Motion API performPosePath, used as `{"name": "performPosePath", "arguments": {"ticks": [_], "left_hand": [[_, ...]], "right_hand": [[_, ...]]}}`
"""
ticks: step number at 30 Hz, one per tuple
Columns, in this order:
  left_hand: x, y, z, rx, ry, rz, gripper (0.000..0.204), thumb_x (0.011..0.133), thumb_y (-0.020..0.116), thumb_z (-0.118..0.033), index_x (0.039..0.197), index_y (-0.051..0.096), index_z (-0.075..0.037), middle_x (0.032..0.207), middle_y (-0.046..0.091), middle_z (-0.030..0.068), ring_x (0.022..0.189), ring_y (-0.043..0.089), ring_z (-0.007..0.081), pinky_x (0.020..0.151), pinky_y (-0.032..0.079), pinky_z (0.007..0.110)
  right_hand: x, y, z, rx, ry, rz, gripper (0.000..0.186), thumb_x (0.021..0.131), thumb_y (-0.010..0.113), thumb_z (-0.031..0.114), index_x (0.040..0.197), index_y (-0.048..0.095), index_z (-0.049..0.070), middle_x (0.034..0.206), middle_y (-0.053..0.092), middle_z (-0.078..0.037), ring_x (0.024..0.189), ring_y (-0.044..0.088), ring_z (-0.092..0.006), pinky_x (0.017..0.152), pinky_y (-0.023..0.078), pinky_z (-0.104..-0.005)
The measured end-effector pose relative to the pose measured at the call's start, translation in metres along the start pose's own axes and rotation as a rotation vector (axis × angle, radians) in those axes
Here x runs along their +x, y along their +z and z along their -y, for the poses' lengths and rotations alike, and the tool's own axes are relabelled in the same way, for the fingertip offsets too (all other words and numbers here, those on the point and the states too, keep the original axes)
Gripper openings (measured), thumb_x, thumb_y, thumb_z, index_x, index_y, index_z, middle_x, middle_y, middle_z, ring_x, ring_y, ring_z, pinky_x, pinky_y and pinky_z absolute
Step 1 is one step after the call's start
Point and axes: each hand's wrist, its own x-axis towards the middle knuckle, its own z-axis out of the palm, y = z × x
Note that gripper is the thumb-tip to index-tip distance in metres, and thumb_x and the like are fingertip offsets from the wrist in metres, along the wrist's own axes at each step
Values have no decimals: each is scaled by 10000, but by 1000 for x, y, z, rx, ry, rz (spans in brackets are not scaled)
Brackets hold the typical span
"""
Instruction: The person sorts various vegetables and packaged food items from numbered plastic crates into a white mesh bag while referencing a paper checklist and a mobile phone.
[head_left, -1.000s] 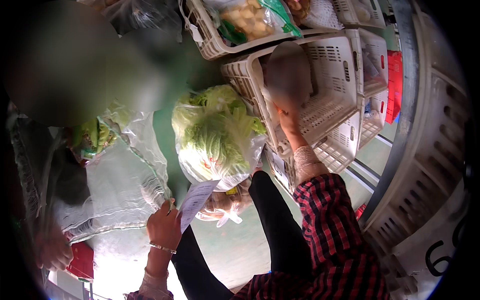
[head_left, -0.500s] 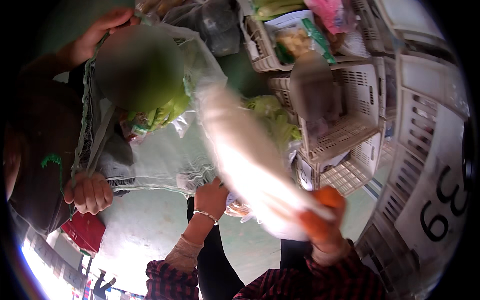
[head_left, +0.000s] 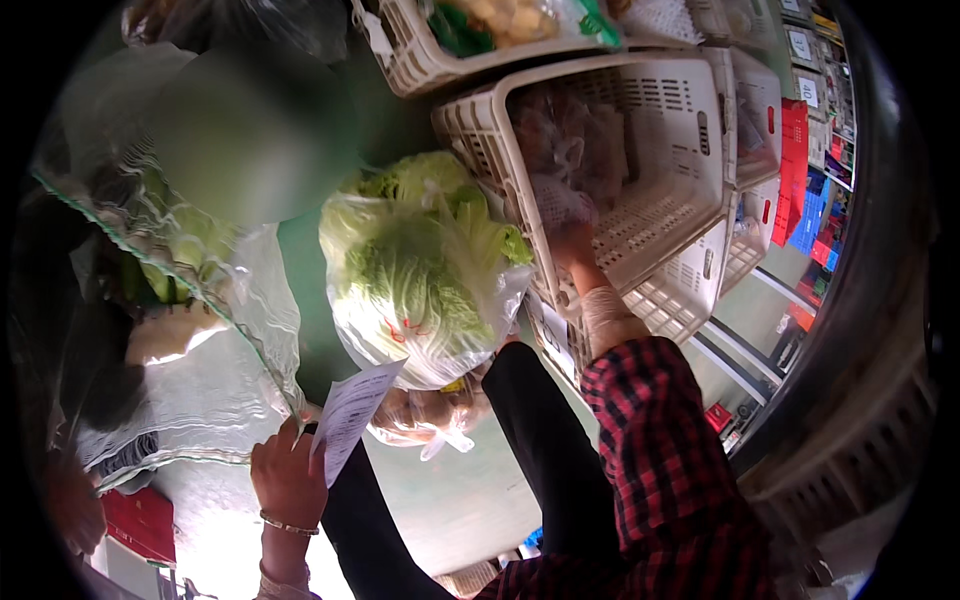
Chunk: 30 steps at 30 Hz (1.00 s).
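Note:
My left hand (head_left: 285, 480) is low in the picture and pinches a white printed paper sheet (head_left: 352, 412) at its lower edge. My right hand (head_left: 572, 238), on a red-and-black plaid sleeve, reaches up into a white slotted plastic crate (head_left: 690, 120). Its fingers are closed on a clear bag (head_left: 556, 196) of dark produce lying inside. Between my arms a big clear bag of pale green cabbage (head_left: 420, 275) rests by my dark-trousered legs. A smaller knotted clear bag (head_left: 430, 420) lies just under it.
Another person at the left holds a large clear sack of greens (head_left: 190, 300). More white crates (head_left: 440, 50) with packed produce are stacked above and to the right. A red flat thing (head_left: 140, 520) lies on the floor at lower left. Red and blue crates (head_left: 805, 190) stand far right.
My right hand swung a long pale bag at the lower right half a second ago; now it is back up inside the crate. My left hand keeps the paper.

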Motion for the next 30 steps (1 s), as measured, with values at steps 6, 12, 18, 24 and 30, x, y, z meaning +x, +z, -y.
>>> {"name": "performPosePath", "arguments": {"ticks": [6, 12, 18, 24, 30], "left_hand": [[-2, 2, 3, 98, -21, 93, 103, 751, 586, -170, 783, 584, -72, 1038, 579, 87, 678, 549, 232, 638, 384, 392], [-3, 0, 3, 115, 7, 209, 196, 759, 594, -216, 879, 595, -60, 1024, 570, 106, 737, 566, 246, 663, 395, 393], [-4, -10, 10, 159, -24, 68, 143, 770, 567, -210, 835, 603, -88, 1031, 583, 49, 757, 583, 233, 693, 399, 400], [-1, -3, 13, 29, -75, 118, 160, 766, 573, -178, 884, 601, -74, 1006, 578, 59, 787, 548, 248, 703, 372, 414], [18, 0, 14, -60, -2, -95, 135, 779, 549, -173, 768, 572, -41, 969, 580, 142, 695, 496, 266, 665, 348, 392]], "right_hand": [[-26, -47, 16, 714, 326, -10, 235, 751, 595, 167, 648, 495, -18, 551, 483, -102, 508, 412, -161, 509, 354, -335], [-103, -254, 161, 1187, 300, -228, 311, 776, 609, 24, 583, 368, 59, 521, 296, 56, 488, 296, -32, 433, 263, -205], [-133, -369, 259, 1544, -761, 125, 137, 662, 660, 72, 793, 621, 87, 675, 522, -28, 540, 505, -190, 479, 405, -287], [-28, -207, 239, 1400, -275, 9, 551, 777, 627, 118, 1247, 353, 30, 1210, 423, -115, 1010, 473, -183, 861, 401, -293], [110, 37, 0, -5, 286, -339, 636, 739, 689, 208, 1237, 346, 8, 1118, 486, -136, 987, 480, -220, 798, 436, -305]]}}
